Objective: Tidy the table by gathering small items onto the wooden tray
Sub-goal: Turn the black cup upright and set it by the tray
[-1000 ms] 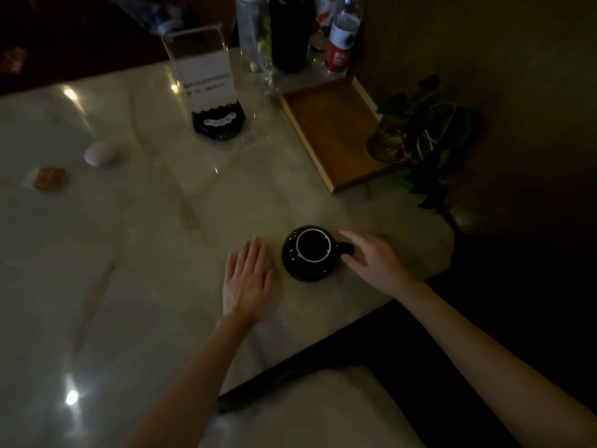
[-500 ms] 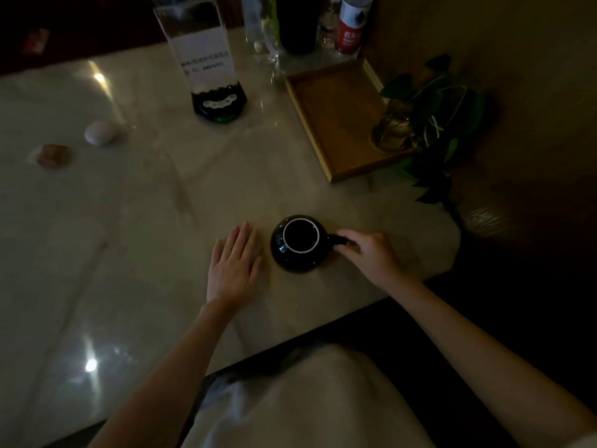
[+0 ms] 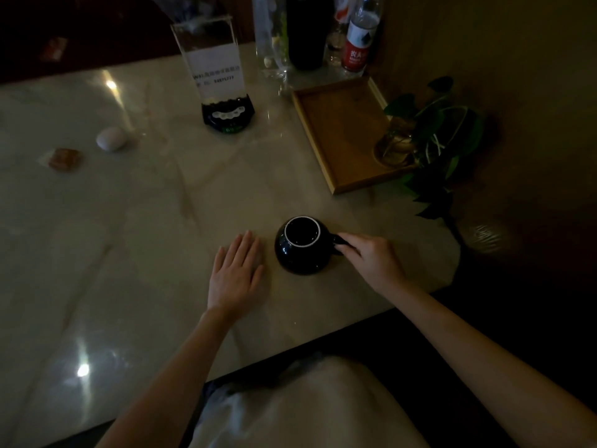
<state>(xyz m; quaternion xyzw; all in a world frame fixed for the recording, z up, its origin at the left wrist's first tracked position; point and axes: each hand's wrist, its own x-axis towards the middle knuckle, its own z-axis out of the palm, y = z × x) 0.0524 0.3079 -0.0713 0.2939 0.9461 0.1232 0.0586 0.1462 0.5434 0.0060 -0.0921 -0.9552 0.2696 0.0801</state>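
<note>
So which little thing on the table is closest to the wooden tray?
The round black mug, held at its handle by the right hand. The white pebble-like lump and orange wrapped piece lie far off left.

On the pale marble bench [image 3: 145, 240], a black round ceramic cup [image 3: 302, 245] sits near the front edge. The left hand [image 3: 235, 276] lies flat just left of it; the right hand [image 3: 371, 260] is at its handle on the right. Behind and to the right lies the rectangular wooden tray [image 3: 342, 134], with a glass jar holding a green leafy plant [image 3: 395, 145] at its right front corner. Behind the tray stand bottles [image 3: 358, 37]. A clear acrylic sign stand [image 3: 214, 66] stands left of the tray. Far left lie a white oval pebble-shaped item [image 3: 110, 139] and, before it to the left, a small brown wrapped square [image 3: 63, 159].
</note>
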